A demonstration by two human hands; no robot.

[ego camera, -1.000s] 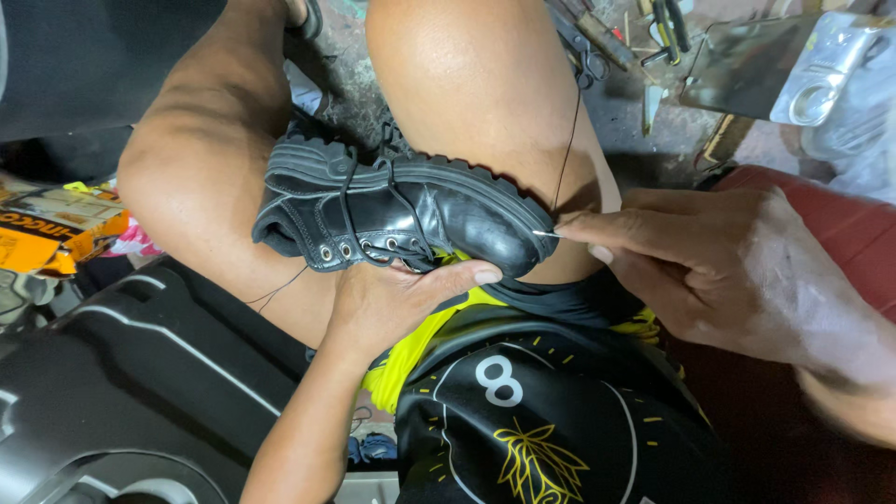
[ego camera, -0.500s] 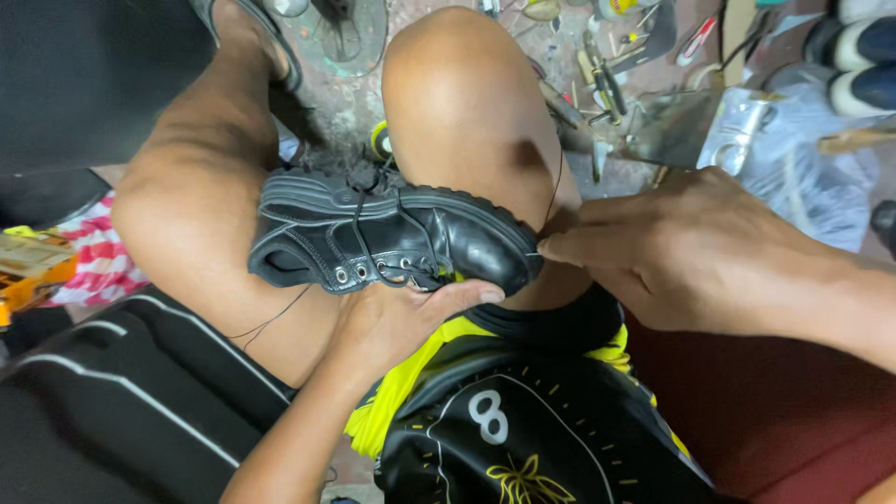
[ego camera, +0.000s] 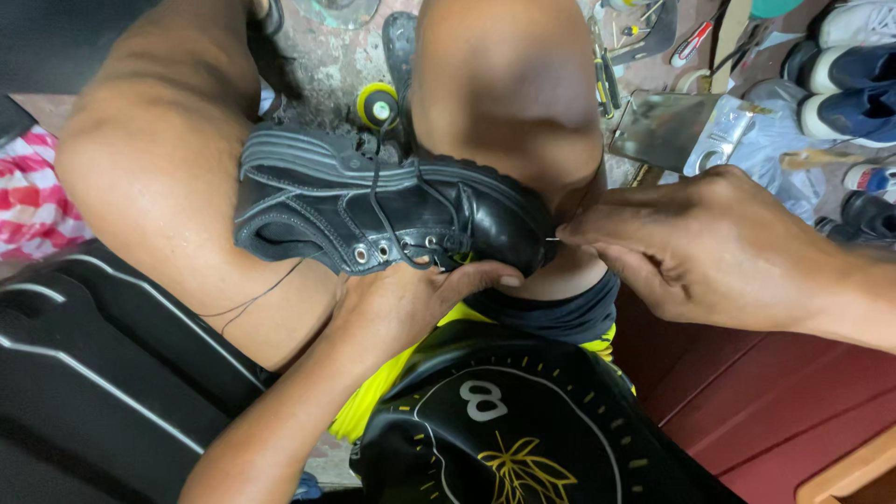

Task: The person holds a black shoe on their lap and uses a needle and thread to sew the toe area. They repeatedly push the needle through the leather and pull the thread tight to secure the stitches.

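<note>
Black shoe [ego camera: 373,210] lies sideways across the knees, toe toward the right hand [ego camera: 709,247], whose grip pinches a needle [ego camera: 553,239] at the toe; left hand [ego camera: 411,299] cups the shoe from underneath.

Bare forearms, bare knees. The left hand [ego camera: 411,299] and right hand [ego camera: 709,247] wear nothing. Below them, black shorts [ego camera: 523,439] with yellow trim, a white numeral and a yellow leaf emblem.
</note>
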